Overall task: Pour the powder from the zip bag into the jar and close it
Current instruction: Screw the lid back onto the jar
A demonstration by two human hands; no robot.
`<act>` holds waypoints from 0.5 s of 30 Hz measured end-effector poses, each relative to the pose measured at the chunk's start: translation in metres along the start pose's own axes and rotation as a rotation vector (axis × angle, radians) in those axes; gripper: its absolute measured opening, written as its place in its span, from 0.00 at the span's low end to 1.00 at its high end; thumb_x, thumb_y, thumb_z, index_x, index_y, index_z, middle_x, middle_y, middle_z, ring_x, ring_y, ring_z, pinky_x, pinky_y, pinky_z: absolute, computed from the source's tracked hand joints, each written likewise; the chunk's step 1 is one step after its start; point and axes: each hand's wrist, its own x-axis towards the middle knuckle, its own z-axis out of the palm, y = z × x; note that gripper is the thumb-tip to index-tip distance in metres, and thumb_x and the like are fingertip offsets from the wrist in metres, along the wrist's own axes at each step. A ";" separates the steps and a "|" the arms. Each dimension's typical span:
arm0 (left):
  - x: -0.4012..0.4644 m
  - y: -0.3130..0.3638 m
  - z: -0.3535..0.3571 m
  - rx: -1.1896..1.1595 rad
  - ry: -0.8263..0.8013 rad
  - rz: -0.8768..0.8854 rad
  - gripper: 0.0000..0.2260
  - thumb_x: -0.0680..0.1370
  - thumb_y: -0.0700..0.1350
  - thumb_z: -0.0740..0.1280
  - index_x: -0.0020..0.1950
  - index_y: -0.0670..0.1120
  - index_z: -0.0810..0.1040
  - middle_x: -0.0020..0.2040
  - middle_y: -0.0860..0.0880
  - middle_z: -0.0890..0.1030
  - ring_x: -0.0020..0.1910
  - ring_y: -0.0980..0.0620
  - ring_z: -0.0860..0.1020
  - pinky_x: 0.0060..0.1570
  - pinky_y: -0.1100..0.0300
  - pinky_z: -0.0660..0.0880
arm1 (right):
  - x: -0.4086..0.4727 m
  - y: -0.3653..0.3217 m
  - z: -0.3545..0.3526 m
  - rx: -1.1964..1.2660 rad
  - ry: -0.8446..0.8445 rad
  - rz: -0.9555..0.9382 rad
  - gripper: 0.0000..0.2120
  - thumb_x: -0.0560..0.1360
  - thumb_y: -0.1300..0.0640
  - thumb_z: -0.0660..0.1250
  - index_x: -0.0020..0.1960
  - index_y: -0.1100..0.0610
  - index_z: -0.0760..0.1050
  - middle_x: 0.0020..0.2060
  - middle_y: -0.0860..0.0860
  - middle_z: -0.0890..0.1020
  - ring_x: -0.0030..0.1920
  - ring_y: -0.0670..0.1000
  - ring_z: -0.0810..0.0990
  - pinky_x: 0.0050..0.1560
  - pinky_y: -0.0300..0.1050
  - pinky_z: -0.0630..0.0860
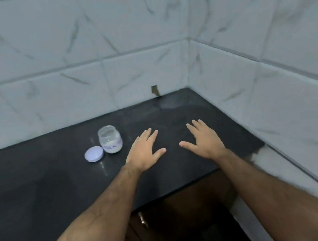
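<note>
- On the dark tabletop (pixel 41 190), in the corner of the marble-tiled walls (pixel 124 53), I have the glass jar (pixel 110 139) standing upright and uncapped, with white powder lying low in its bottom.
- Its pale lilac lid (pixel 94 154) lies flat just beside the jar, to its front left, touching or nearly so; I cannot tell which.
- No zip bag shows anywhere in this view, so I cannot say where it is. The powder in the jar suggests to me that pouring may be finished, leaving the closing step.
- My left hand (pixel 145 152) is flat, fingers straight and together, palm down over the tabletop, holding nothing. It sits near the jar, to its right.
- My right hand (pixel 203 140) is the same: spread, palm down, empty, well apart from the jar.
- To close well, I would steady the jar's body with one hand so that it cannot slide on the glossy stone, and pick up the lid by its rim with the other.
- I would set the lid level on the mouth before turning; a tilted start risks cross-threading.
- Light grip on the glass: it looks small and easy to tip.
</note>
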 end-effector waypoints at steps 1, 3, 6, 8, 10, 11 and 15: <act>-0.001 -0.017 -0.009 -0.008 0.009 -0.021 0.35 0.79 0.62 0.63 0.81 0.49 0.55 0.82 0.47 0.55 0.81 0.50 0.52 0.79 0.52 0.50 | 0.011 -0.017 0.004 0.017 -0.007 -0.016 0.45 0.74 0.26 0.56 0.81 0.53 0.57 0.81 0.53 0.57 0.82 0.53 0.50 0.78 0.55 0.56; -0.006 -0.047 -0.024 -0.036 0.024 -0.071 0.35 0.79 0.61 0.64 0.81 0.50 0.56 0.82 0.48 0.55 0.81 0.50 0.52 0.78 0.52 0.53 | 0.030 -0.048 0.014 0.051 -0.024 -0.043 0.44 0.74 0.27 0.58 0.81 0.53 0.57 0.81 0.52 0.57 0.82 0.53 0.50 0.78 0.54 0.56; -0.014 -0.087 -0.042 -0.059 0.048 -0.149 0.35 0.78 0.60 0.65 0.81 0.51 0.57 0.82 0.49 0.56 0.80 0.48 0.56 0.77 0.51 0.58 | 0.054 -0.090 0.029 0.074 -0.066 -0.092 0.44 0.74 0.29 0.62 0.81 0.53 0.57 0.81 0.52 0.57 0.81 0.53 0.51 0.77 0.54 0.57; -0.018 -0.108 -0.050 -0.039 0.085 -0.178 0.33 0.78 0.59 0.65 0.80 0.49 0.60 0.80 0.49 0.61 0.77 0.46 0.63 0.73 0.51 0.63 | 0.068 -0.113 0.038 0.084 -0.095 -0.123 0.44 0.74 0.31 0.65 0.81 0.53 0.57 0.81 0.52 0.58 0.81 0.54 0.52 0.76 0.54 0.58; -0.023 -0.125 -0.056 -0.030 0.136 -0.191 0.31 0.78 0.57 0.66 0.78 0.48 0.63 0.78 0.49 0.65 0.74 0.46 0.67 0.71 0.52 0.65 | 0.082 -0.131 0.046 0.102 -0.126 -0.150 0.43 0.74 0.33 0.66 0.81 0.53 0.57 0.81 0.53 0.59 0.81 0.54 0.53 0.76 0.55 0.59; -0.024 -0.133 -0.058 -0.037 0.154 -0.205 0.31 0.78 0.56 0.66 0.78 0.48 0.64 0.77 0.50 0.67 0.73 0.47 0.68 0.71 0.52 0.64 | 0.089 -0.139 0.049 0.114 -0.140 -0.159 0.42 0.75 0.35 0.67 0.81 0.53 0.58 0.80 0.52 0.60 0.81 0.54 0.54 0.76 0.56 0.60; -0.030 -0.164 -0.053 -0.097 0.152 -0.351 0.33 0.78 0.56 0.66 0.80 0.49 0.59 0.80 0.48 0.61 0.79 0.49 0.59 0.76 0.53 0.57 | 0.116 -0.158 0.065 0.198 -0.203 -0.177 0.41 0.75 0.39 0.69 0.81 0.53 0.58 0.79 0.51 0.63 0.80 0.52 0.58 0.76 0.56 0.62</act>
